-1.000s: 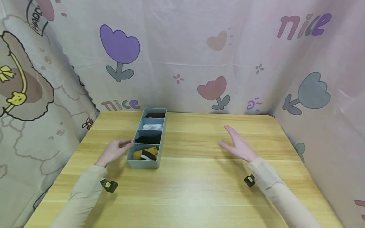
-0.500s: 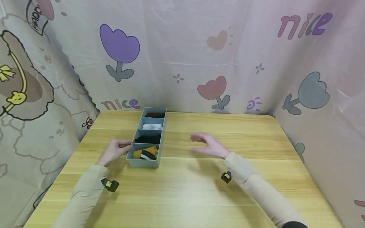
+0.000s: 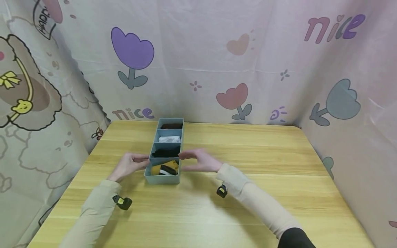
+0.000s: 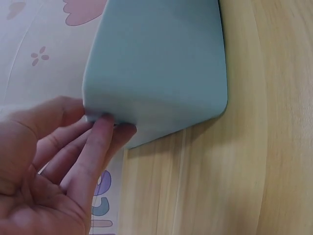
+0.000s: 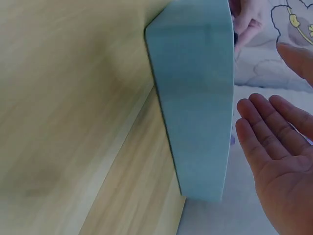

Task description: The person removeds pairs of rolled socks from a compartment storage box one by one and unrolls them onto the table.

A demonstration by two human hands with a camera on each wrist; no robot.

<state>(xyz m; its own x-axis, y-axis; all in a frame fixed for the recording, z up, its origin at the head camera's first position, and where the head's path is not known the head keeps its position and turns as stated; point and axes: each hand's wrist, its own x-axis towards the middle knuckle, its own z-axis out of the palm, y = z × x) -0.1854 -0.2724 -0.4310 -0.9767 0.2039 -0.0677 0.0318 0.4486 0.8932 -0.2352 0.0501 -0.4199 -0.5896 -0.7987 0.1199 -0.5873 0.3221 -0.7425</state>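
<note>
A blue-green storage box [image 3: 162, 179] with compartments in a row stands on the wooden table, left of the middle. Folded fabric pieces lie in it, perhaps socks: a mustard one with a black-and-white piece [image 3: 167, 168] at the near end, then black [image 3: 165, 152], white [image 3: 169, 139] and dark brown [image 3: 171, 126]. My left hand [image 3: 131, 164] pinches the left rim near the front; in the left wrist view its fingertips [image 4: 103, 122] press the outer wall, the thumb tip hidden at the rim. My right hand [image 3: 201, 161] is beside the right wall, thumb and fingers apart; contact is unclear.
The wooden table [image 3: 263, 155] extends to the right of the box and in front of it. Behind and at both sides hangs a patterned curtain [image 3: 192, 51], close to the table's back edge. Small black cameras [image 3: 122, 202] sit on both wrists.
My right hand has swung left from the right part of the table to the box's right side. The box's near end has shifted slightly right, with my left hand staying at its rim.
</note>
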